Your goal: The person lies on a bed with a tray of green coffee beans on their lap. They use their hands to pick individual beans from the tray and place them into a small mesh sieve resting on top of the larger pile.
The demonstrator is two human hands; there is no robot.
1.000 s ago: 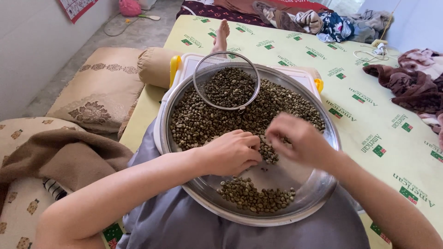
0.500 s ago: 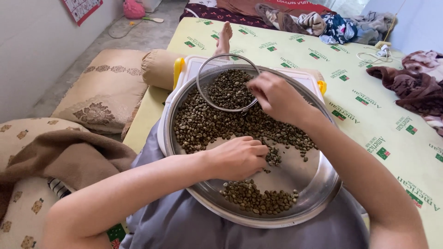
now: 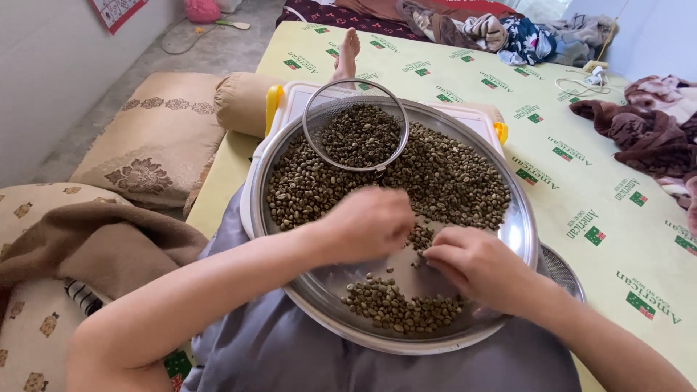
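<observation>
A wide round steel tray rests on my lap, holding a large heap of greenish-brown beans at its far side and a small separate pile near me. A small wire-mesh sieve full of beans sits on the heap at the far left. My left hand hovers over the bare middle of the tray, fingers curled at the heap's near edge. My right hand is beside it, fingertips pinched at a few loose beans. Whether either hand holds beans is hidden.
A white tray with yellow handles lies under the steel one. A yellow-green printed mat covers the floor to the right. Beige cushions and a brown blanket lie at left, bundled clothes at right, a bare foot beyond.
My right hand has come back from the sieve at the far side to the middle of the tray, beside my left hand. My left hand shifted slightly toward the heap's edge.
</observation>
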